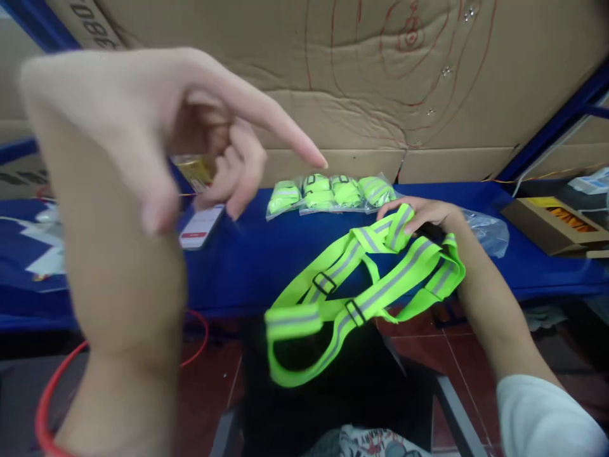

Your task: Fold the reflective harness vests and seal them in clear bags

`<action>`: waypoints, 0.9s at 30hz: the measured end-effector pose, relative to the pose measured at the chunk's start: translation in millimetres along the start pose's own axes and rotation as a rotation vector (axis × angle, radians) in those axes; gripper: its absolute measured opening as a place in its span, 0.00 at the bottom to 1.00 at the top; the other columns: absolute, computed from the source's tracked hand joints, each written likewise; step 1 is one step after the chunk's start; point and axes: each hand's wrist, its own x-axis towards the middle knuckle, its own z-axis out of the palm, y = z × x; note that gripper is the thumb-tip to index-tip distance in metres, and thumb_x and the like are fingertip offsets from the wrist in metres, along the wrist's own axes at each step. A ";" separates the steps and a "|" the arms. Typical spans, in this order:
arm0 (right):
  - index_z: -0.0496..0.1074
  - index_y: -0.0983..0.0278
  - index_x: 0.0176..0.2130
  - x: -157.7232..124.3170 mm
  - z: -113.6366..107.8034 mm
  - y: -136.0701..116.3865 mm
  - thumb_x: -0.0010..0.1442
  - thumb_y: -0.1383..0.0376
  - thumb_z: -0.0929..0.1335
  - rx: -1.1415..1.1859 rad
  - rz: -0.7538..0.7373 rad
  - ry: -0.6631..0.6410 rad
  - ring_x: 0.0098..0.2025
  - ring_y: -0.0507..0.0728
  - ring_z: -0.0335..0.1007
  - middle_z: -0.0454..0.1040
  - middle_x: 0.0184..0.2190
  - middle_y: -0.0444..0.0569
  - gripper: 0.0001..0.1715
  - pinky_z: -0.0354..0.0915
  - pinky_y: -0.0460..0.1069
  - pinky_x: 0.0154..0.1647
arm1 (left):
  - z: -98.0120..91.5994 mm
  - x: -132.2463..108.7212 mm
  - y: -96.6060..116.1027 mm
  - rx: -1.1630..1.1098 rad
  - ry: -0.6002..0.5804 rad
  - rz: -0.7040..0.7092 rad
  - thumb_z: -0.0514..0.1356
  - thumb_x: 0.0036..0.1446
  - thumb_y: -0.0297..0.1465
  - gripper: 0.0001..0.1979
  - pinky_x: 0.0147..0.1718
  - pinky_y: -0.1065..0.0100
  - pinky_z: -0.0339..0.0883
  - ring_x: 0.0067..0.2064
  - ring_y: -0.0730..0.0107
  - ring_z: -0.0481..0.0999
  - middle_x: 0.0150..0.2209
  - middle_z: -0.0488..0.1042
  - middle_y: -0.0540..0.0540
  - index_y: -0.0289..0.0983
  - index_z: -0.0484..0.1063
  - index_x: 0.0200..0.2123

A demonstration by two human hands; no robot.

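My left hand (190, 120) is raised close to the camera at the upper left, index finger stretched out and the other fingers loosely curled, with nothing in it. On the right, my right hand (423, 212) grips a neon-green strap harness (394, 279) with grey reflective stripes. The harness hangs in loops over the front edge of the blue table (228, 273), and two black slide buckles show on it. A dark part, possibly a clip, lies beneath my right palm. Several bagged green strap bundles (333, 192) stand in a row behind the harness.
A phone (202, 227) lies on the table, with papers (47, 254) at the far left. An open cardboard box (559, 225) and a clear plastic bag (488, 231) are at the right. Cardboard (352, 95) lines the back. A chair's armrest (459, 412) is below.
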 end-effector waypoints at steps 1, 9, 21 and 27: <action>0.83 0.60 0.55 10.2 5.1 -1.3 0.42 0.57 0.86 -0.087 0.000 0.001 0.42 0.62 0.83 0.86 0.47 0.49 0.41 0.78 0.53 0.44 | 2.2 17.5 4.5 -0.050 -0.220 -0.152 0.60 0.62 0.64 0.43 0.51 0.24 0.66 0.36 0.64 0.81 0.24 0.67 0.55 0.28 0.81 0.52; 0.76 0.60 0.58 72.7 49.1 22.7 0.36 0.55 0.88 -0.196 -0.224 0.372 0.65 0.70 0.73 0.79 0.59 0.53 0.52 0.63 0.67 0.74 | 133.0 42.0 -50.0 0.102 -0.676 -0.393 0.83 0.34 0.39 0.30 0.36 0.63 0.74 0.38 0.60 0.80 0.41 0.78 0.47 0.40 0.76 0.40; 0.38 0.54 0.81 71.2 72.2 32.6 0.42 0.60 0.86 0.169 -0.223 0.195 0.43 0.63 0.81 0.78 0.46 0.47 0.86 0.80 0.59 0.48 | 167.5 -62.8 -92.7 0.162 -0.311 -0.567 0.69 0.50 0.35 0.25 0.33 0.64 0.61 0.34 0.64 0.73 0.37 0.72 0.52 0.43 0.59 0.46; 0.53 0.62 0.78 74.8 82.4 29.0 0.60 0.57 0.76 -0.247 -0.303 0.436 0.53 0.70 0.80 0.83 0.49 0.54 0.57 0.73 0.65 0.59 | 168.4 -75.5 -109.9 -0.035 0.017 -0.644 0.69 0.50 0.35 0.27 0.32 0.68 0.67 0.35 0.69 0.76 0.45 0.76 0.47 0.41 0.69 0.54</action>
